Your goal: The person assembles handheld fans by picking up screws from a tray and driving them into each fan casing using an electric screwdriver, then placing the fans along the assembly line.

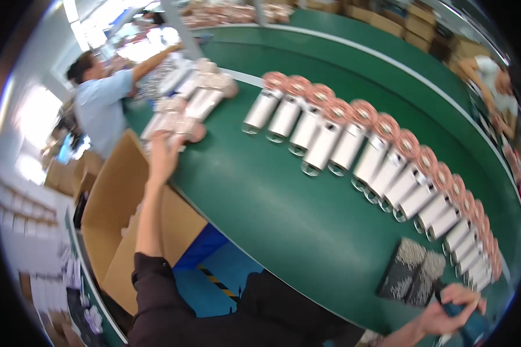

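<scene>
My left hand [164, 155] reaches to the far left of the green bench, its fingers closed on one of a cluster of handheld fans [173, 110] with white handles and pale pink round heads; blur hides the exact grip. At the lower right my right hand [454, 315] is wrapped round a dark teal power tool [473, 328], which looks like an electric screwdriver. Beside that hand lies a black two-part tray [396, 272] heaped with small screws. A long curved row of similar fans [324, 147] lies across the bench, pink heads toward the far side, wire loops toward me.
An open cardboard box [113, 214] stands below the bench's left edge, near my left forearm. A person in light blue [101, 95] works at the far left, and another person [492, 87] sits at the far right. Cardboard boxes [388, 26] line the back.
</scene>
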`<state>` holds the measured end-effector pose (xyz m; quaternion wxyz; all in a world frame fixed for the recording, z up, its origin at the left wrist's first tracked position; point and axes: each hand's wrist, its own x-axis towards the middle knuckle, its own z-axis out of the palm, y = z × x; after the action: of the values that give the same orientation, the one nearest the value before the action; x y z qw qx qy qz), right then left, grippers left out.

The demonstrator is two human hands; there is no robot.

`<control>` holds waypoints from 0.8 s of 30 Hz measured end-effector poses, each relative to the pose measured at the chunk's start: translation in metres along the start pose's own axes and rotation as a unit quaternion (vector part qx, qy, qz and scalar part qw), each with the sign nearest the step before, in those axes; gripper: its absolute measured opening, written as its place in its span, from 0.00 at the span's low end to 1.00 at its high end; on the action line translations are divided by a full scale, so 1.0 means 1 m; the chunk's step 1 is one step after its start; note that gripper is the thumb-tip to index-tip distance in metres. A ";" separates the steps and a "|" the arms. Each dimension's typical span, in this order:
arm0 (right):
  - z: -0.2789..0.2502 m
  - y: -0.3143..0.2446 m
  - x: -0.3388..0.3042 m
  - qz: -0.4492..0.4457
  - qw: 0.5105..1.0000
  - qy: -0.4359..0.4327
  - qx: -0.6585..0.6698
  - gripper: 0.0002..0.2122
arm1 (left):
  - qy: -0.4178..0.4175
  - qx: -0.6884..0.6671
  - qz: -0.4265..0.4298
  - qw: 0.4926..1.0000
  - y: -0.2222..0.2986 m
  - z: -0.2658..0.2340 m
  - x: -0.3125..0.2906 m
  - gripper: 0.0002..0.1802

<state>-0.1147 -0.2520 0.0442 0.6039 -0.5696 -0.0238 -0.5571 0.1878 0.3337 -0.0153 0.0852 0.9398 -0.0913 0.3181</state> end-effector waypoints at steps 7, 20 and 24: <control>0.078 0.008 0.010 0.115 0.990 0.046 -0.064 0.10 | -0.178 0.106 0.012 0.978 -0.073 -0.007 -0.002 0.22; 0.035 0.036 -0.001 0.094 0.984 0.081 -0.124 0.11 | -0.365 -0.404 -0.339 0.767 0.189 -0.048 -0.072 0.20; 0.033 0.042 0.002 0.091 0.987 0.064 -0.118 0.11 | -0.416 -0.490 -0.350 0.682 0.250 -0.052 -0.093 0.25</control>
<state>-0.0643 -0.2405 0.0293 0.5811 -0.5997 0.1326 -0.5339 0.0284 0.1141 -0.0060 0.5913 0.7635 0.0751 -0.2485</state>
